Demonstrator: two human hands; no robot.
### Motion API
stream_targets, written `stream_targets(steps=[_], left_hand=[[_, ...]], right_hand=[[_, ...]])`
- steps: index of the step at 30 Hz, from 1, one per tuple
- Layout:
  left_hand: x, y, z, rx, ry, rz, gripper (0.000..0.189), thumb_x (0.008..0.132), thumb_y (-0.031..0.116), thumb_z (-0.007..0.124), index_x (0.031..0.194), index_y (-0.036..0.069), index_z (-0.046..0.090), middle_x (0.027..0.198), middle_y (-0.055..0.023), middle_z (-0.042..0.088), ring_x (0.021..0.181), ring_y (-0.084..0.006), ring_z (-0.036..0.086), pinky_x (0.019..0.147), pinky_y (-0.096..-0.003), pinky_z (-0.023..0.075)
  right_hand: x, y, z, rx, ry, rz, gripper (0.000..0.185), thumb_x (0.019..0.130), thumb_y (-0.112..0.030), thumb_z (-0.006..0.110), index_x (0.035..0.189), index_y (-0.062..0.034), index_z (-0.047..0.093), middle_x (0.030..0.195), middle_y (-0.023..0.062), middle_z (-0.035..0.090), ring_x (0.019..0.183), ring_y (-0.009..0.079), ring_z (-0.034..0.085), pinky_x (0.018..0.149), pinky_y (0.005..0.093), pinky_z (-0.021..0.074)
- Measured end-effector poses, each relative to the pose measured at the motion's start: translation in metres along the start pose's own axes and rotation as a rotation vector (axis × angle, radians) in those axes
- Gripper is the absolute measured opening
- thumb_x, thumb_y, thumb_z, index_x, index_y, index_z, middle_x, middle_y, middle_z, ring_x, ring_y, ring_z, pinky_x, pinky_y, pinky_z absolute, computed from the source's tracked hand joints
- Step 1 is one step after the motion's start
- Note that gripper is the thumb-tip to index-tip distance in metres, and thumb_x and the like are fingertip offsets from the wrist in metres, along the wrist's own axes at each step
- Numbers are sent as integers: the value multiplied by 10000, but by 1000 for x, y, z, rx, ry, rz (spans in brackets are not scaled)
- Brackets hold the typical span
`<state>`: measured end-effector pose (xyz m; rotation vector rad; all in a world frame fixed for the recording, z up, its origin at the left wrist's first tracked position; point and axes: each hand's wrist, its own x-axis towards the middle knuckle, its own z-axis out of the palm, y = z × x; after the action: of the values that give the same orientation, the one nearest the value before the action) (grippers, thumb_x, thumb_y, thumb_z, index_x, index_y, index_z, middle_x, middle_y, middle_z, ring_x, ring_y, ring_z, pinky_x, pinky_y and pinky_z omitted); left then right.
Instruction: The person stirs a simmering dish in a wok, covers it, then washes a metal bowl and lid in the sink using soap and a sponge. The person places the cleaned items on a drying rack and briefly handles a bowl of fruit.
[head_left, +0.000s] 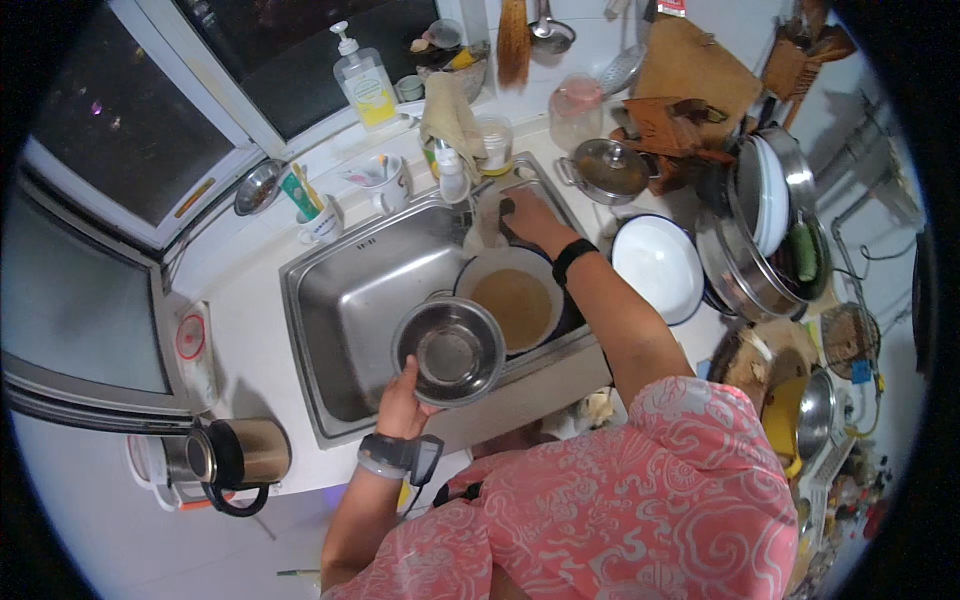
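My left hand (405, 401) grips the rim of a stainless steel bowl (450, 356), thumb over its edge, at the sink's front edge. Nothing shows inside the bowl. My right hand (532, 217) reaches to the back right of the steel sink (360, 315), beside a pale, limp cloth or bag (486, 225) near the faucet (451, 176). A small dark thing lies at its fingertips; whether the fingers close on it is unclear. Between my hands, a white enamel basin (465, 274) with a dark blue rim contains cloudy brownish liquid (514, 307).
A white enamel dish (658, 270) stands right of the sink, near a lidded pot (611, 172) and stacked pans (750, 262). A round chopping board (795, 345) lies farther right. Mugs (386, 187) and a pump bottle (367, 82) line the back. An electric kettle (247, 450) sits left.
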<state>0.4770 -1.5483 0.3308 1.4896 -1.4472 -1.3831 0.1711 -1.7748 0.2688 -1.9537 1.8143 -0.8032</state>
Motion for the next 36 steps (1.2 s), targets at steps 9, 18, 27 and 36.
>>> stream_targets(steps=[9, 18, 27, 36], left_hand=[[58, 30, 31, -730, 73, -239, 411, 950, 356, 474, 1131, -12, 499, 995, -119, 615, 836, -214, 638, 660, -336, 530], [112, 6, 13, -1119, -53, -622, 744, 733, 70, 693, 1368, 5, 310, 1139, -226, 570, 1021, -346, 576, 864, -415, 460], [123, 26, 16, -571, -8, -384, 415, 914, 339, 514, 1168, 12, 480, 999, -109, 613, 825, -194, 616, 668, -319, 486], [134, 20, 18, -444, -98, -97, 476, 947, 465, 414, 1139, 38, 500, 918, -70, 649, 719, -157, 638, 574, -281, 516]], right_hand=[[75, 33, 51, -222, -200, 9, 460, 749, -196, 625, 1163, -23, 529, 1195, 224, 517, 1105, 377, 501, 905, 439, 438], [69, 15, -15, 4, -229, -37, 217, 731, -103, 551, 934, -54, 612, 953, 223, 617, 921, 385, 591, 754, 455, 465], [57, -12, -61, 0, -152, -92, 242, 777, -171, 536, 988, -59, 577, 960, 202, 625, 917, 395, 587, 777, 463, 463], [65, -33, -29, -416, -222, -326, 270, 833, -84, 468, 1071, -25, 578, 917, 212, 641, 872, 353, 623, 761, 433, 517]])
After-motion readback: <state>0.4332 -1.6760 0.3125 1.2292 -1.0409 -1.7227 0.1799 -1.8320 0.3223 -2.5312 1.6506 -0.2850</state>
